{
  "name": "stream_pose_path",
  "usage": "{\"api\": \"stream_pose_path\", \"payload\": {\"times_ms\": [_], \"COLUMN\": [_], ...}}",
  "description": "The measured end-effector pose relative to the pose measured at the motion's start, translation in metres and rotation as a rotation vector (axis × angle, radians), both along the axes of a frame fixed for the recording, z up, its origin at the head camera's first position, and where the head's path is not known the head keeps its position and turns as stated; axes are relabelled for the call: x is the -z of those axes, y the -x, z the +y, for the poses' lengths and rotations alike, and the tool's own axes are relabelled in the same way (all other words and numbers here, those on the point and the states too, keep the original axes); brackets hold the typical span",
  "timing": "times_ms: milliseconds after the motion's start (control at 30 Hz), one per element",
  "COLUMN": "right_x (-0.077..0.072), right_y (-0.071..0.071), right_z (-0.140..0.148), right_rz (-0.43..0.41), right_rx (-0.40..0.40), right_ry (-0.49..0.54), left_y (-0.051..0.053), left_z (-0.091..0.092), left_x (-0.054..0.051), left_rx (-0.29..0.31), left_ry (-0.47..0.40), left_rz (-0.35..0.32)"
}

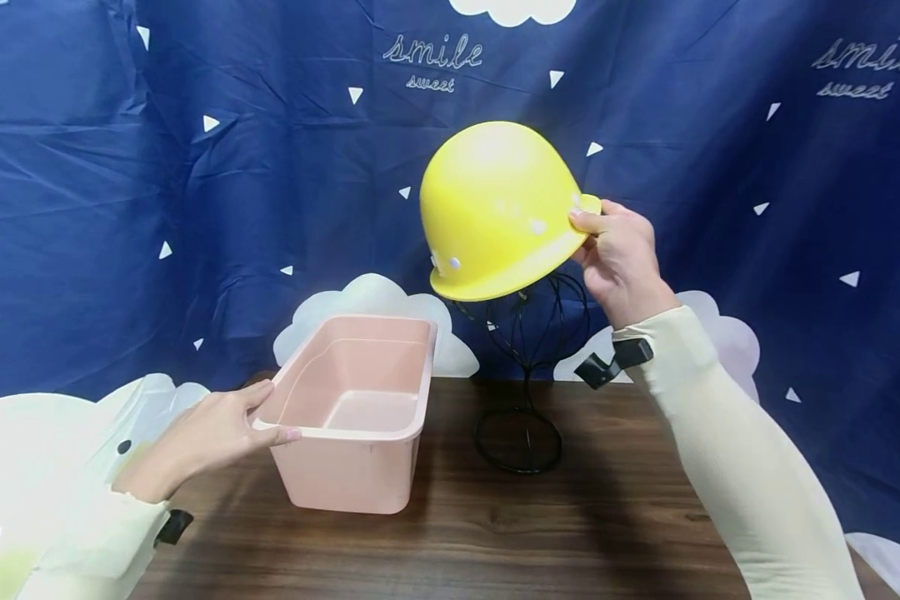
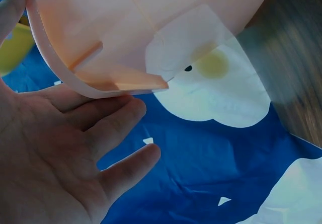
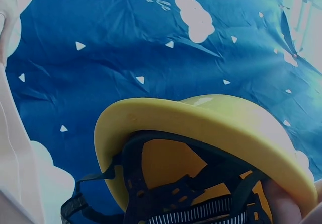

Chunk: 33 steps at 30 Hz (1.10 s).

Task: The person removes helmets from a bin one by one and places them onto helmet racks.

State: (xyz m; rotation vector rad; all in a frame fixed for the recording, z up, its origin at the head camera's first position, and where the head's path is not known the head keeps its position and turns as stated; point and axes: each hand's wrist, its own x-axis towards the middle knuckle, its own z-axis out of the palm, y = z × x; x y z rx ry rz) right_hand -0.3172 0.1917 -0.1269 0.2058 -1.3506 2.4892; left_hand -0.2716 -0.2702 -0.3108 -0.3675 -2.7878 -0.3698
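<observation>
A yellow hard hat (image 1: 498,208) is tilted above a black wire head-shaped stand (image 1: 525,358). My right hand (image 1: 622,262) pinches its brim at the right, thumb on top and fingers beneath. The right wrist view shows the black inner harness (image 3: 176,183) and a hanging strap. Whether hat and stand touch cannot be told. To the left stands a pink plastic bin (image 1: 352,471) with nothing visible inside. My left hand (image 1: 198,437) touches its near left corner, thumb along the front rim. In the left wrist view its fingers (image 2: 118,121) lie straight and spread beneath the rim.
The bin and the stand's round base rest side by side on a dark wooden table (image 1: 487,542). Behind it hangs a blue curtain (image 1: 285,192) printed with clouds, triangles and words. A black band (image 1: 615,362) sits on the right sleeve.
</observation>
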Motion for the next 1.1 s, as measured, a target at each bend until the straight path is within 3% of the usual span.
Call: {"api": "stream_pose_path", "payload": {"times_ms": [300,467,700,933,1100], "right_x": [0.009,0.019,0.051,0.083,0.102], "right_y": [0.0,0.003,0.009,0.018,0.02], "right_z": [0.033,0.053,0.069,0.077,0.079], "right_rz": [-0.025,-0.031,-0.042,-0.031,-0.034], "right_rx": [-0.015,-0.019,-0.064,-0.217,-0.283], "right_ry": [0.162,0.198,0.276,0.379,0.406], "left_y": [-0.001,-0.001,-0.002,-0.001,-0.001], "left_z": [0.002,0.001,0.001,0.0,0.0], "left_x": [0.0,0.0,0.0,0.001,0.001], "left_rx": [0.004,0.004,0.002,-0.003,-0.005], "left_ry": [0.004,0.009,0.012,0.013,0.01], "left_rz": [-0.001,0.002,0.005,0.002,0.004]}}
